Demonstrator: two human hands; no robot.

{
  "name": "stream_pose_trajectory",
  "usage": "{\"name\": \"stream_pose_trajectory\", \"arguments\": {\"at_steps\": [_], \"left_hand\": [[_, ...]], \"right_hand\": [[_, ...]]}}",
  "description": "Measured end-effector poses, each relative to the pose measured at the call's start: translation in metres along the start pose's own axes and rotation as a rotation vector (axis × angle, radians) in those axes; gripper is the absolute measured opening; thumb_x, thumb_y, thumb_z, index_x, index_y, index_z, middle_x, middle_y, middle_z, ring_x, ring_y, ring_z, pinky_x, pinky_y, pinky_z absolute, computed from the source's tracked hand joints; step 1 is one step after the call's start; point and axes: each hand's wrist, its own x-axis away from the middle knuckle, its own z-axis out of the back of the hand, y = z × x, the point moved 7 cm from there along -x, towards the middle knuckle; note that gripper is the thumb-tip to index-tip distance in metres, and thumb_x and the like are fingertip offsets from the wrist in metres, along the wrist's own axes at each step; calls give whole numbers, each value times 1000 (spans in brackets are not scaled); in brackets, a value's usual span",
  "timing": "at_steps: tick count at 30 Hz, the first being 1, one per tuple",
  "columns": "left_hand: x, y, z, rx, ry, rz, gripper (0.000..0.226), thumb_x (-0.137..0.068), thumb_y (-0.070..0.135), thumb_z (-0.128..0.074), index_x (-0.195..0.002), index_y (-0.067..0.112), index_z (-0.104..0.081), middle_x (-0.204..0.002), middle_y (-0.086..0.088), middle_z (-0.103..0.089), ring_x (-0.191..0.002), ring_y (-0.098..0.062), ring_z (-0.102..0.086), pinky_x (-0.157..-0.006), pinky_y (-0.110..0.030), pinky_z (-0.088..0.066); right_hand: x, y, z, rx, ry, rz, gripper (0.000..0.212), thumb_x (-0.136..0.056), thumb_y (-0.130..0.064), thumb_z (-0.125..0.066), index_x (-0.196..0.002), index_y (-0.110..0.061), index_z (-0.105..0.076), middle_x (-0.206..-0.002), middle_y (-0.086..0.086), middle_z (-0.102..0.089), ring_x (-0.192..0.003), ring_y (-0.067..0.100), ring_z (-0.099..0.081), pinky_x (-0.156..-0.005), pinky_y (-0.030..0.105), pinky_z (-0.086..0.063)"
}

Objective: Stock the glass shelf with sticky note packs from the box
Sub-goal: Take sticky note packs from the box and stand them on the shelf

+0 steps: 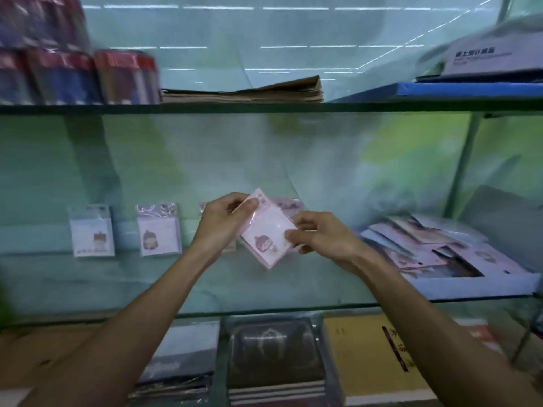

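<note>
Roughly early-to-mid stocking, judging by what lies where. Glass shelf is mostly bare along its front. Box sits at its right end, touching the glass, with a loose heap of packs inside (count unreadable, blurred), so much is left to move. Along the back of the shelf, two packs are already placed: blue pack at far left, second pack just beside it to the right. At least one more pink pack seems to be behind the hands; partly hidden, cannot confirm. Pink pack is held tilted above mid-shelf, not yet set down. Left hand pinches its upper left corner, fingers curled round it; right hand pinches its right edge between thumb and fingers. Likely next slot: right of the placed row.
</note>
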Motion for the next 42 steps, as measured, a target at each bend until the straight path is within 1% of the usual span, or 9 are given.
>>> {"name": "stream_pose_trajectory", "arguments": {"at_steps": [7,14,18,20,23,30,33,38,42], "left_hand": [[-1,3,49,36,91,3,17,-96,26,-57,-92,22,-73,-82,9,-71,-70,0,-62,-61,-22,-49],[-12,3,72,-248,-84,-108,12,-89,15,-66,-90,24,-73,-93,4,-75,-86,-13,-67,-79,-26,-52],[-23,-2,76,-394,-108,-138,13,-88,15,-66,-87,25,-73,-84,7,-73,-73,0,-61,-68,-15,-46],[-29,-5,77,-461,-107,-161,13,-89,15,-64,-87,24,-73,-82,10,-71,-69,8,-58,-65,-8,-41],[-40,-12,74,-533,-119,-171,13,-90,12,-62,-91,18,-74,-84,7,-72,-70,10,-59,-65,-3,-38],[-59,-29,65,-782,-174,-317,17,-94,15,-55,-100,15,-71,-95,-1,-73,-97,-21,-54,-81,-32,-44],[-61,-33,67,-844,-144,-379,17,-94,15,-55,-100,15,-71,-96,-3,-70,-98,-24,-52,-82,-32,-41],[-54,-25,68,-963,-29,-520,15,-88,18,-62,-100,18,-72,-103,-4,-66,-98,-28,-53,-87,-33,-35],[-30,-15,53,-777,-8,-605,14,-91,17,-57,-99,17,-69,-98,-2,-64,-90,-21,-56,-81,-34,-45]], "right_hand": [[-7,12,-47,-274,-26,-17,12,-87,2,-65,-98,-1,-66,-90,14,-72,-75,18,-67,-67,25,-58],[-15,16,-82,-272,-7,-21,19,-88,2,-64,-103,12,-61,-100,26,-70,-82,28,-67,-73,29,-60],[-16,17,-88,29,12,21,9,-88,-10,-67,-97,-6,-67,-91,9,-72,-84,20,-68,-80,31,-59],[-16,20,-83,320,51,65,12,-89,-18,-66,-99,-14,-68,-88,-4,-69,-84,11,-66,-77,19,-53],[-13,29,-71,420,80,64,12,-89,-23,-65,-100,-20,-68,-89,-9,-69,-82,4,-64,-68,7,-44],[-8,33,-50,503,131,51,4,-88,-23,-66,-89,-24,-70,-82,-14,-69,-78,2,-64,-65,9,-42],[-9,35,-48,511,132,50,5,-88,-23,-65,-90,-23,-70,-81,-12,-68,-75,1,-62,-66,14,-43],[-13,34,-53,541,108,53,9,-90,-25,-63,-95,-22,-70,-85,-12,-68,-77,1,-61,-64,8,-40],[-15,24,-47,598,151,73,8,-88,-24,-64,-93,-23,-70,-88,-7,-70,-81,8,-64,-71,19,-42]]}}
